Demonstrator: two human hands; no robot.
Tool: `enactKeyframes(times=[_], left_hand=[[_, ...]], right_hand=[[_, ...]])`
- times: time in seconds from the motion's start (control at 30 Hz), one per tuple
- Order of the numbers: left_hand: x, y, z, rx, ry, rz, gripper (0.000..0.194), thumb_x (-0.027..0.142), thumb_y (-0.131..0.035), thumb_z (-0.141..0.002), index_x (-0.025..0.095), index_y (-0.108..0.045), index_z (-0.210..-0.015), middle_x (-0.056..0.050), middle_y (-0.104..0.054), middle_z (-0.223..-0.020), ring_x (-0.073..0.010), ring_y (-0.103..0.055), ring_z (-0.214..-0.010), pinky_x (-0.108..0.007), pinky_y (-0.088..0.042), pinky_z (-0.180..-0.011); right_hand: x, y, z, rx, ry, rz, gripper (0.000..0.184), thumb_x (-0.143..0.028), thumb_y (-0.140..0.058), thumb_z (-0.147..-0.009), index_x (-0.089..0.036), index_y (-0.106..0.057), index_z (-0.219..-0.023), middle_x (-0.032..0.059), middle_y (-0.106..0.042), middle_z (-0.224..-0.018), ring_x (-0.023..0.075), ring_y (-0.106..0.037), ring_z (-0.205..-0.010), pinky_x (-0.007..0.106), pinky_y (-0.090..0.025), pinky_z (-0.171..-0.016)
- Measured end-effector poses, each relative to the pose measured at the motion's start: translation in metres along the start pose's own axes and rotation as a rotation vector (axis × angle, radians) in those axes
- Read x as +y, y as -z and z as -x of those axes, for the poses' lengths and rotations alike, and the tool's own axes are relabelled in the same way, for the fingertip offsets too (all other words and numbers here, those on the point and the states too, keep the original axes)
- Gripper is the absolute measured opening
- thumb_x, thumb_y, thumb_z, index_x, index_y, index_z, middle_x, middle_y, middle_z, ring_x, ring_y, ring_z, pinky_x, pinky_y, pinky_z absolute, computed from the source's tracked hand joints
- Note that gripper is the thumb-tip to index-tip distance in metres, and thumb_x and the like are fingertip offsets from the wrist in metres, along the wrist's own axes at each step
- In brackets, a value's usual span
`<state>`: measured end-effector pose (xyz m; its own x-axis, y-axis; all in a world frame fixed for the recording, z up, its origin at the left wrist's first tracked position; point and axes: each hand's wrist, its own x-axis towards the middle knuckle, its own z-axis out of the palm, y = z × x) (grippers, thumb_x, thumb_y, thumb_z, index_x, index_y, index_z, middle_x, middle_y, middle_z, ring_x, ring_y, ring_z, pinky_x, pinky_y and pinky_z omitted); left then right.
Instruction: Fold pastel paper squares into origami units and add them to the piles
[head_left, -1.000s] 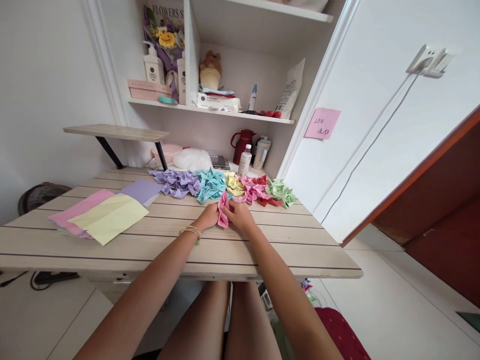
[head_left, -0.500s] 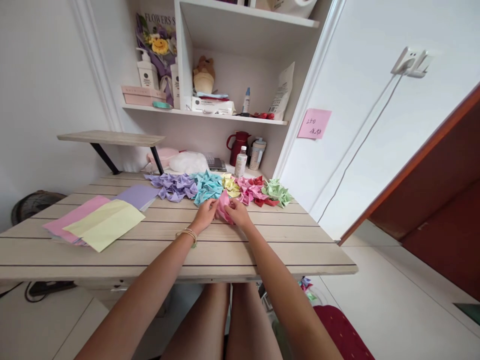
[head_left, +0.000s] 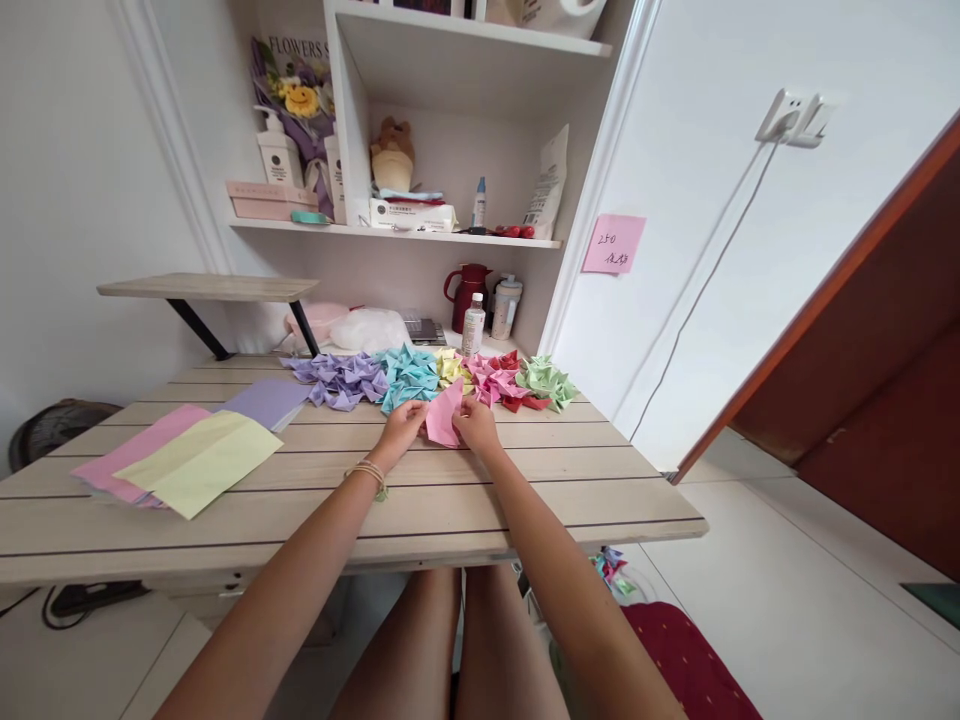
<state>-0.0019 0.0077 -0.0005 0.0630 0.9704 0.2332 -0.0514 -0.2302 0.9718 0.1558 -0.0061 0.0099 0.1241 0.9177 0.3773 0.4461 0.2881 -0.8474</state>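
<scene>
A folded piece of pink paper (head_left: pixel 444 414) is held up between my two hands, over the middle of the table. My left hand (head_left: pixel 403 430) pinches its left edge, and my right hand (head_left: pixel 476 427) grips its right edge. Just behind it lies a row of folded paper pieces: purple ones (head_left: pixel 341 380), blue ones (head_left: pixel 409 377), yellow ones (head_left: pixel 451 367), pink ones (head_left: pixel 495 380), red ones (head_left: pixel 534 403) and light green ones (head_left: pixel 549 381).
Flat sheets lie at the left, a yellow sheet (head_left: pixel 199 462) over pink ones, with purple sheets (head_left: pixel 266 402) behind. A small raised shelf (head_left: pixel 210 288) stands at the back left. A clear bottle (head_left: pixel 473 328), a red jug (head_left: pixel 469 297) and a cup (head_left: pixel 506 307) are at the back.
The pink paper now shows a flatter, wider face between my hands, which have moved slightly apart. The whole view has shifted a little.
</scene>
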Motion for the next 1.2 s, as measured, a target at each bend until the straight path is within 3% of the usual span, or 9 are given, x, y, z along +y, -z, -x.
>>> enactKeyframes(times=[0.4,0.7,0.87,1.2], left_hand=[[0.004,-0.001,0.001,-0.06,0.011,-0.102,0.041,0.057,-0.062,-0.073,0.015,-0.058,-0.071,0.0,-0.058,-0.055,-0.0122,-0.054,-0.05,-0.023,-0.041,-0.049],[-0.002,0.0,0.002,-0.165,-0.147,-0.371,0.032,0.045,-0.053,-0.082,0.017,-0.056,-0.066,0.0,-0.057,-0.058,-0.0146,-0.052,-0.056,-0.025,-0.041,-0.054],[-0.004,0.0,0.002,-0.171,-0.223,-0.469,0.03,0.041,-0.052,-0.083,0.015,-0.058,-0.069,-0.001,-0.06,-0.065,-0.0159,-0.051,-0.063,-0.027,-0.042,-0.06],[0.0,-0.001,0.006,-0.151,-0.267,-0.496,0.028,0.041,-0.054,-0.081,0.016,-0.062,-0.073,-0.002,-0.064,-0.07,-0.0175,-0.053,-0.067,-0.027,-0.042,-0.066]], right_hand=[[0.0,-0.004,0.0,-0.073,0.052,0.046,0.016,-0.011,-0.047,-0.068,-0.017,-0.06,-0.074,-0.0025,-0.058,-0.06,0.0117,-0.052,-0.057,0.021,-0.038,-0.058],[-0.005,0.0,0.005,-0.212,0.089,0.258,0.015,-0.006,-0.05,-0.066,-0.016,-0.06,-0.071,0.0006,-0.059,-0.061,0.0125,-0.046,-0.055,0.022,-0.03,-0.053],[-0.005,0.003,0.004,-0.276,0.114,0.273,0.017,-0.006,-0.05,-0.068,-0.015,-0.062,-0.077,0.0032,-0.064,-0.071,0.0128,-0.048,-0.059,0.022,-0.032,-0.055],[-0.001,0.002,0.005,-0.265,0.112,0.232,0.022,-0.007,-0.052,-0.07,-0.016,-0.065,-0.085,0.0055,-0.07,-0.082,0.0174,-0.057,-0.072,0.024,-0.04,-0.065]])
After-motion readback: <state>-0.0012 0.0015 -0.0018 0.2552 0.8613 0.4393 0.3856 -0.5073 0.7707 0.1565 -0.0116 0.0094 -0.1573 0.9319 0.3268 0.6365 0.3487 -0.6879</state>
